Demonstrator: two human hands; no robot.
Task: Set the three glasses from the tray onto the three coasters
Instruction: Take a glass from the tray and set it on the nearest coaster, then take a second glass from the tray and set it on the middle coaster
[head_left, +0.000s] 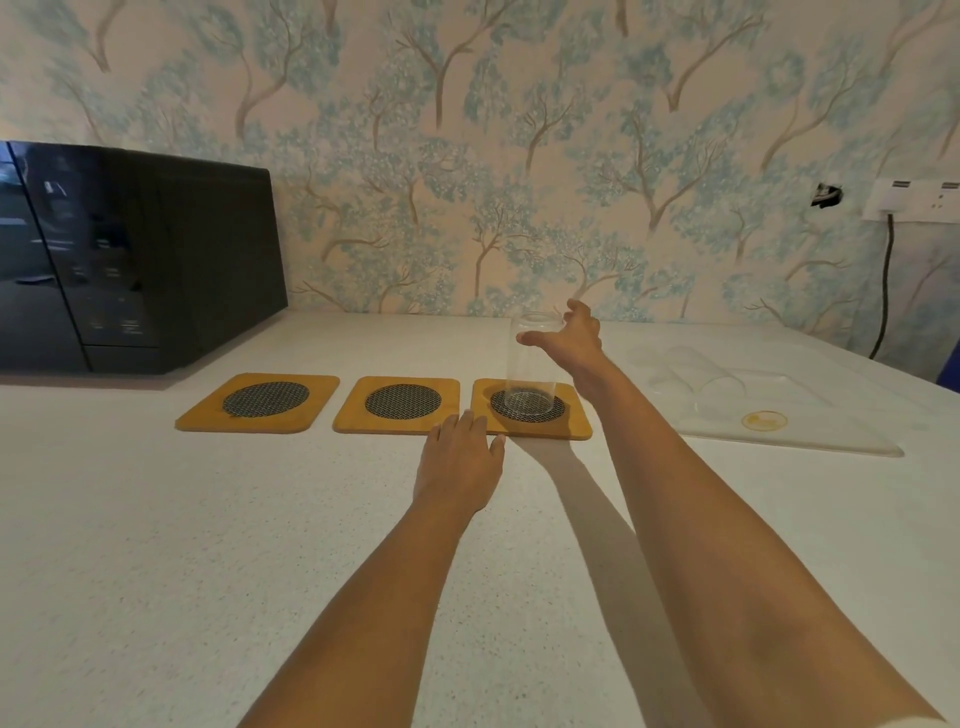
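Three yellow wooden coasters with dark mesh centres lie in a row: the left coaster (258, 401), the middle coaster (397, 404) and the right coaster (532, 410). A clear glass (531, 374) stands upright on the right coaster. My right hand (574, 343) wraps its upper part, thumb in front and fingers behind the rim. My left hand (460, 460) rests flat on the counter, fingertips at the front edges of the middle and right coasters, holding nothing. Two more clear glasses (696, 376) lie on their sides on the white tray (831, 436) to the right.
A black microwave (130, 254) stands at the back left on the white speckled counter (208, 519). The wallpapered wall runs along the back. A wall socket (914, 200) with a black cable hanging down is at the far right.
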